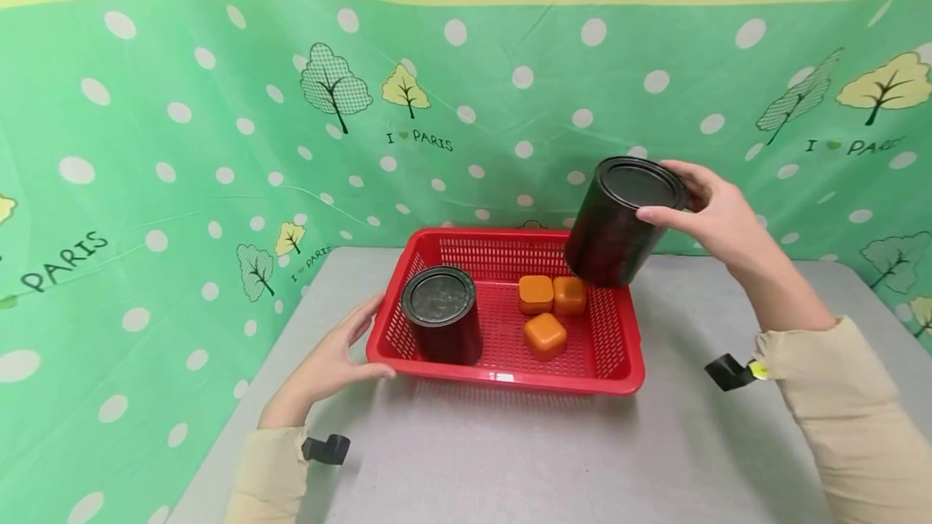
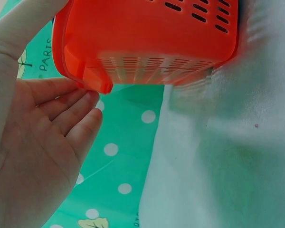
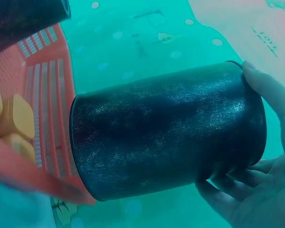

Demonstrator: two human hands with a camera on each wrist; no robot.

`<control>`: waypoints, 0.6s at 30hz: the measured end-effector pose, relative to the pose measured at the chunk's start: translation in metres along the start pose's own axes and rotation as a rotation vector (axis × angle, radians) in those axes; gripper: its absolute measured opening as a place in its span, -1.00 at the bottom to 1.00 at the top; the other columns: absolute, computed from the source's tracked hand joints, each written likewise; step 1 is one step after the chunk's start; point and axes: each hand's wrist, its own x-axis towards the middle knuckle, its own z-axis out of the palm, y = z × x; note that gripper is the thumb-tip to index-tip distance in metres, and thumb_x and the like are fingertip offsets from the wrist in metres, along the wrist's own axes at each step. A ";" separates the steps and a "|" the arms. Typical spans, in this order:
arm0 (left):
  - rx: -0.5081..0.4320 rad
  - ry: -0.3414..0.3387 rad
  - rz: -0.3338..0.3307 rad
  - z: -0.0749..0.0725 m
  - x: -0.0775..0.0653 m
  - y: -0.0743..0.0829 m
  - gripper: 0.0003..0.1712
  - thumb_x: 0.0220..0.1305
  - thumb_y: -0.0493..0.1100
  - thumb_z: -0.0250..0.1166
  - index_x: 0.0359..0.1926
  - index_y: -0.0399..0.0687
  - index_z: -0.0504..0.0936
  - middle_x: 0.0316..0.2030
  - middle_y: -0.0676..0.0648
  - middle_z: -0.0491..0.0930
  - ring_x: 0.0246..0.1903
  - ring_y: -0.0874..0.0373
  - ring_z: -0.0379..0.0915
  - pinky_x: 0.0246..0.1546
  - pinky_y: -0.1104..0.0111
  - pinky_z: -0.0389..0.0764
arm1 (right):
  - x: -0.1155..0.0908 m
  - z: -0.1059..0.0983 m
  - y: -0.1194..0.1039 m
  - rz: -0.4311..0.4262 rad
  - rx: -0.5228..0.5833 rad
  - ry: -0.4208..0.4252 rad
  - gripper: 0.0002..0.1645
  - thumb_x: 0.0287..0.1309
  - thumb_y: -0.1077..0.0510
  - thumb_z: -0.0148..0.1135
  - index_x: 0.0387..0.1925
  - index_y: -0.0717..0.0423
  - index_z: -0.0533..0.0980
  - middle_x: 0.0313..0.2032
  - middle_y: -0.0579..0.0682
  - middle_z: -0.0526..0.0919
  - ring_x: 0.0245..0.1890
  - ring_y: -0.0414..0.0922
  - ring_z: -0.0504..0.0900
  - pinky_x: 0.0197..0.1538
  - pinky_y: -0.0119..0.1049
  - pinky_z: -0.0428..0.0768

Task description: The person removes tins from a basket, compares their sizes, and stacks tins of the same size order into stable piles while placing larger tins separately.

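Spanning the lower view before you, the grey bench (image 1: 510,459) carries the red basket (image 1: 510,378), its long sides running from 9 to 3 o'clock. Clocking from the basket's centre, your held black can (image 1: 612,229) is at 2 o'clock, by the far corner; whether it touches there, you cannot tell. In the head view its long axis runs from 1 to 7 o'clock, ringed end uppermost toward 1; true tilt is unclear. Expect it to be stiff and rather slippery, its weight unreadable; a wide hold near the ringed end should suit you. The second black can (image 1: 440,322) stands inside at 9 o'clock. Your right hand (image 1: 709,213) is spread wide, thumb and fingers curved round the held can. Your left hand (image 1: 335,358), past 8 o'clock, touches the basket's end with nearly straight fingers. Three orange blocks (image 1: 545,335) lie inside toward 3 o'clock.
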 end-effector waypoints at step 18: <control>-0.015 -0.007 -0.003 -0.002 0.001 0.000 0.30 -0.10 -0.06 0.64 0.56 -0.14 0.04 0.55 -0.19 0.07 0.53 -0.17 0.00 0.36 0.79 0.08 | -0.024 -0.049 0.044 0.071 -0.099 0.082 -0.12 0.25 -0.06 0.33 0.51 -0.23 0.16 -0.02 -0.60 0.37 -0.06 -0.61 0.40 -0.26 -0.72 0.38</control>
